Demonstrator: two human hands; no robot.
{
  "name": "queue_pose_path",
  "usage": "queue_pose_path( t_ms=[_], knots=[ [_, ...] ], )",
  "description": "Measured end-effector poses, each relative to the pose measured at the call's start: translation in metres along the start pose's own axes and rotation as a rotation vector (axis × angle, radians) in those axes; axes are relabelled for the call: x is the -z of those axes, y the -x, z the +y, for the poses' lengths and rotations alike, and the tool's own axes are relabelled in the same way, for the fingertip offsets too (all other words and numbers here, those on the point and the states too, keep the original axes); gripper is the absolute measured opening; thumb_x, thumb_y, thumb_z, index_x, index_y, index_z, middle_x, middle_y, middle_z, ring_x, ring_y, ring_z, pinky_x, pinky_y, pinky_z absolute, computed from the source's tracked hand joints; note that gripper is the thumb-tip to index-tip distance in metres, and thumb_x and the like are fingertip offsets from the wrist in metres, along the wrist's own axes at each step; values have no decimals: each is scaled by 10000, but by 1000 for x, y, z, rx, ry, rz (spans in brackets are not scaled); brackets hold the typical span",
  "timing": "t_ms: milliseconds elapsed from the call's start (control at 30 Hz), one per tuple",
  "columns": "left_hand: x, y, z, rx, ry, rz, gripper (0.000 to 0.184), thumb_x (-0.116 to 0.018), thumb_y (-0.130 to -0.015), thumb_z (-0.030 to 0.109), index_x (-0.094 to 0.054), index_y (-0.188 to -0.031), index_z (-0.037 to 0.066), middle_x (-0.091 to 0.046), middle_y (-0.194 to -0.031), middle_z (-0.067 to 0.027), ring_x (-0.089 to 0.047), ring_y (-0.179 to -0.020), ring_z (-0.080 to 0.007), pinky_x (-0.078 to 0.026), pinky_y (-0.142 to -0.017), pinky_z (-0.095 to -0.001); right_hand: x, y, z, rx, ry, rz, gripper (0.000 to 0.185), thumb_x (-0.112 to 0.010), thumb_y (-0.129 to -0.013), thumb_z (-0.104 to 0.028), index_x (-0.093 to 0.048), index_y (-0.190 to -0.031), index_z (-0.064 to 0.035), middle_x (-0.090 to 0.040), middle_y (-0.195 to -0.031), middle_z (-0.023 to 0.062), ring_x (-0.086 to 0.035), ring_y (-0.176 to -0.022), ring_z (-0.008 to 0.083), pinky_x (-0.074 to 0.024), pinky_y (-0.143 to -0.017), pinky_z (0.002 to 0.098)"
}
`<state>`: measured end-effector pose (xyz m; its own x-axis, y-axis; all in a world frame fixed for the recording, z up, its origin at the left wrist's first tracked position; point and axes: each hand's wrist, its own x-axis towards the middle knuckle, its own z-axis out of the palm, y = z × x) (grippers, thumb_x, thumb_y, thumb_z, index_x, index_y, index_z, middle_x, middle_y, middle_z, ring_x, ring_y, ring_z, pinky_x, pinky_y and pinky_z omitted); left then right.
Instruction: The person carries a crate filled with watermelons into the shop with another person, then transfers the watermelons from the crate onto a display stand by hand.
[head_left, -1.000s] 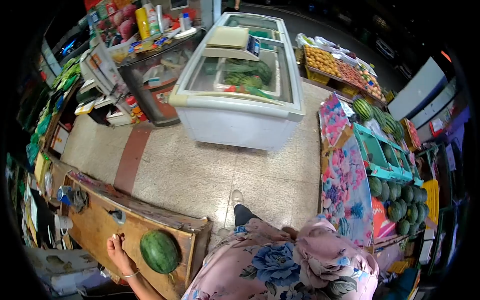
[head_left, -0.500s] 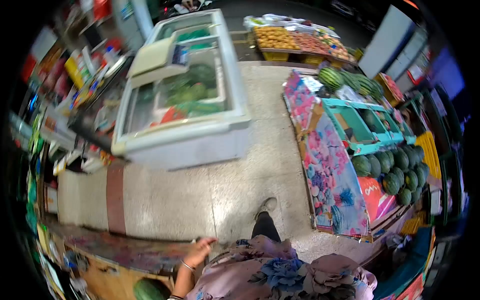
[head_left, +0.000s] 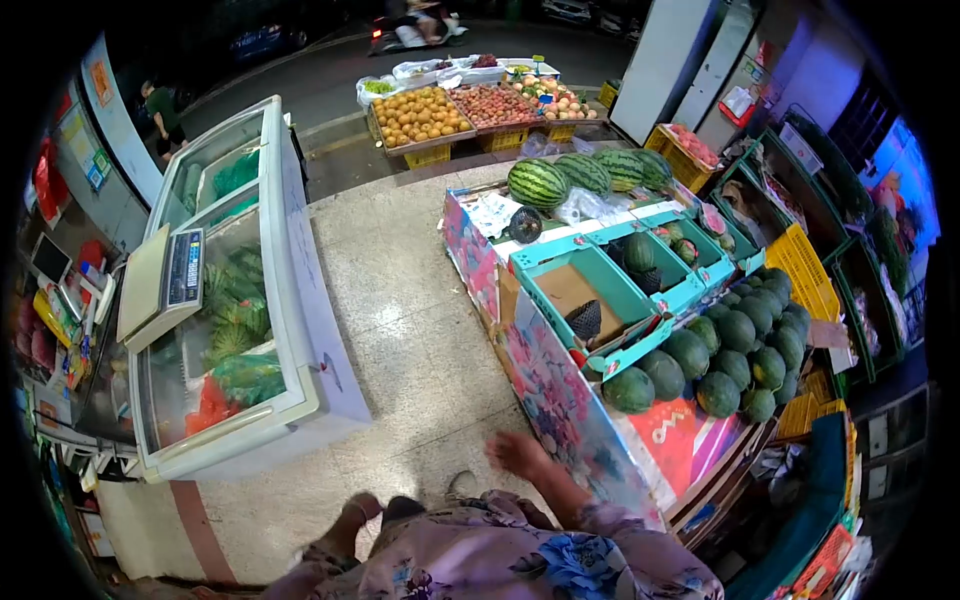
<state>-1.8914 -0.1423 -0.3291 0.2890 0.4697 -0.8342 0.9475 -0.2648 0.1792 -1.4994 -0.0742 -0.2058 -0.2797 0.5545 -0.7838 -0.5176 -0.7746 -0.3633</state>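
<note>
The right hand point(head_left: 520, 455) hangs just beside the printed side panel point(head_left: 560, 395) of the fruit stand, its fingers loosely extended; whether they touch the panel I cannot tell. The left hand point(head_left: 362, 508) is low in front of the body over the floor, too small and foreshortened for me to tell how its fingers stand.

The panel stands upright along the stand's aisle side, its printed face toward the aisle and the freezer chest point(head_left: 325, 355). Its long axis runs from the far upper left to the near lower right.

Beneath the dark green melons point(head_left: 687, 353) lies a red sheet point(head_left: 655, 455) with looping white lettering (perhaps "on", though I cannot be sure). The scale point(head_left: 145, 285) on the chest has a blue panel with markings too small to read.
</note>
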Motion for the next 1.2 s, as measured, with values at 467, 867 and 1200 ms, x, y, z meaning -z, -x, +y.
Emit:
queue_pose_path(
  t_ms=[467,867,1200],
  knots=[
    [319,-101,1,115,1084,337,702,-467,-720,650,-556,-445,11,-538,-431,-92,-604,-488,-184,-468,-517,-319,-91,-202,-201,-6,698,112,406,-555,-795,-270,-468,-1160,-114,-571,-1014,73,-572,-827,193,-442,-704,323],
    [549,-214,-102,-94,1449,686,329,-610,-748,320,-547,-630,19,-577,-577,-70,-549,-506,-132,-437,-513,-277,184,-359,-268,-89,2596,165,219,-513,-745,-306,-601,-867,-147,-619,-833,51,-594,-775,209,-473,-576,364],
    [672,-281,-232,292,1582,580,243,-582,-773,266,-535,-646,64,-535,-604,-43,-493,-517,-114,-353,-421,-245,-42,-542,-477,-86,2044,-2,253,-516,-740,-304,-619,-911,-147,-621,-897,85,-596,-829,224,-474,-653,387]
  ],
)
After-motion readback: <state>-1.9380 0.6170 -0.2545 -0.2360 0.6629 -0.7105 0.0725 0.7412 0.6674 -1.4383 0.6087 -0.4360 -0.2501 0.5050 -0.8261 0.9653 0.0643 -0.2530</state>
